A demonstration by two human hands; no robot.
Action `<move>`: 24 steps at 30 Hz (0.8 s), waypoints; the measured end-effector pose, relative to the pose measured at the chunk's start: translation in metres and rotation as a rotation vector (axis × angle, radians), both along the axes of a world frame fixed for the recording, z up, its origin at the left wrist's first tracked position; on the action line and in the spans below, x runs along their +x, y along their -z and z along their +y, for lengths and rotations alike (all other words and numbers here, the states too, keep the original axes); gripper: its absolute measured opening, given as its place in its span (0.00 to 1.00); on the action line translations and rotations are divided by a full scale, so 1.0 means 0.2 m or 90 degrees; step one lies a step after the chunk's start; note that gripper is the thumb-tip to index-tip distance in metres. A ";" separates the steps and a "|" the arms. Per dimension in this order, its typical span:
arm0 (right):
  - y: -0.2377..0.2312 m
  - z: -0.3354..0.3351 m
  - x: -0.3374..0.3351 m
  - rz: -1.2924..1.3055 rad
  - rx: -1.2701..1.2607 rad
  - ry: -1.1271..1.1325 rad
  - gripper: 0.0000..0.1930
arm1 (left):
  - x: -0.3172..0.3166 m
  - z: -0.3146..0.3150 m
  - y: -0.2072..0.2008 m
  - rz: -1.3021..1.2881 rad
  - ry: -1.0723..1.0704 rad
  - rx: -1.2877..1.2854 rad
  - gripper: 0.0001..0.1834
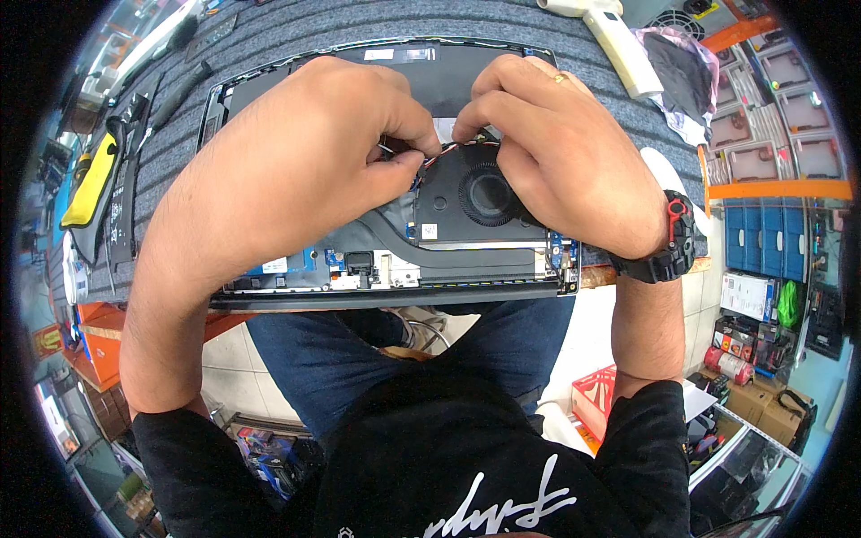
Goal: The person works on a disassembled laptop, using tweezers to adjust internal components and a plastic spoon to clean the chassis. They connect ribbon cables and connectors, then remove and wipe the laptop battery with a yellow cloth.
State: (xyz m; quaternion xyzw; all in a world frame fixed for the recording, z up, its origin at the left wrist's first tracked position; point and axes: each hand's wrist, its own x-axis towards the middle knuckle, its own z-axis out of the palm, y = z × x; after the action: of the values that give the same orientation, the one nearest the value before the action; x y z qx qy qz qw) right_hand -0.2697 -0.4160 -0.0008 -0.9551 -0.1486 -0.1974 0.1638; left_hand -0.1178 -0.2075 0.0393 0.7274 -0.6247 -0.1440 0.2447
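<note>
An opened laptop base (484, 262) lies on the ribbed grey mat, its inner parts bared. Above its round black fan (487, 193) runs a bundle of thin red, black and white wires (441, 156). My left hand (345, 134) comes in from the left, thumb and forefinger pinched on the wires' left end. Across from it, my right hand (560, 148) is closed with bent fingers, its forefinger tip down on the same wires; its thumb tip is hidden. A dark heat pipe (395, 235) curves below the fan. Much of the board's left part lies under my left forearm.
On the ribbed mat (278, 36) at the left lie a yellow-and-black pouch (91, 179) and a long black battery-like strip (123, 215). A cream heat gun or blower (619, 49) rests at the far right, by a black cloth (677, 76). Shelves with blue drawers (762, 238) stand at right.
</note>
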 end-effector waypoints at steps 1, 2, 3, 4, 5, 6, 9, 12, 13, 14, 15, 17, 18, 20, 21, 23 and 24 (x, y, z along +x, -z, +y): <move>0.00 0.00 0.00 0.000 0.011 -0.007 0.17 | 0.00 0.00 0.00 -0.018 0.013 -0.009 0.10; 0.00 0.00 0.00 0.000 0.013 -0.009 0.17 | 0.00 0.01 0.00 -0.054 0.027 -0.023 0.10; 0.00 -0.01 -0.01 0.000 0.010 -0.009 0.17 | 0.01 0.01 0.00 -0.054 0.035 -0.020 0.10; 0.00 -0.01 -0.01 0.001 0.017 -0.012 0.18 | 0.01 0.02 0.00 -0.073 0.043 -0.022 0.11; 0.01 -0.01 -0.01 0.000 0.017 -0.013 0.18 | 0.01 0.02 0.00 -0.101 0.051 -0.025 0.11; 0.01 -0.01 -0.01 -0.003 0.012 -0.014 0.18 | 0.01 0.02 0.01 -0.098 0.059 -0.025 0.11; 0.02 -0.01 -0.01 0.011 0.030 -0.017 0.19 | 0.03 0.02 0.02 -0.118 0.071 -0.032 0.10; 0.02 0.00 -0.01 -0.007 0.020 -0.017 0.20 | 0.03 0.03 0.02 -0.140 0.065 -0.041 0.10; 0.01 0.00 -0.01 0.000 0.027 -0.020 0.20 | 0.03 0.04 0.02 -0.144 0.061 -0.040 0.09; 0.01 0.00 -0.01 0.001 0.030 -0.021 0.20 | 0.03 0.04 0.02 -0.152 0.054 -0.042 0.09; 0.01 0.02 -0.03 0.007 0.028 -0.025 0.20 | 0.02 0.06 0.02 -0.141 0.064 -0.033 0.09; 0.01 0.02 -0.03 0.012 0.030 -0.021 0.21 | 0.02 0.07 0.02 -0.148 0.072 -0.030 0.10; 0.00 0.02 -0.04 0.015 0.020 -0.015 0.21 | 0.02 0.08 0.02 -0.147 0.081 -0.041 0.10; 0.00 0.02 -0.04 0.021 0.027 -0.022 0.21 | 0.02 0.07 0.01 -0.166 0.096 -0.061 0.10; 0.00 0.02 -0.04 0.020 0.023 -0.020 0.21 | 0.01 0.07 0.01 -0.151 0.099 -0.055 0.09; 0.00 0.01 -0.03 0.016 0.026 -0.021 0.21 | 0.01 0.06 0.01 -0.138 0.100 -0.041 0.09; 0.00 0.00 -0.02 0.011 0.014 -0.012 0.21 | 0.02 0.05 0.01 -0.140 0.094 -0.044 0.09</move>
State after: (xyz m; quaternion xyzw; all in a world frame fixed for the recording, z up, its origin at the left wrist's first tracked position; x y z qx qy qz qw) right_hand -0.2729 -0.4156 -0.0008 -0.9533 -0.1542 -0.1895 0.1773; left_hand -0.1142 -0.1977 0.0373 0.6818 -0.7044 -0.0593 0.1885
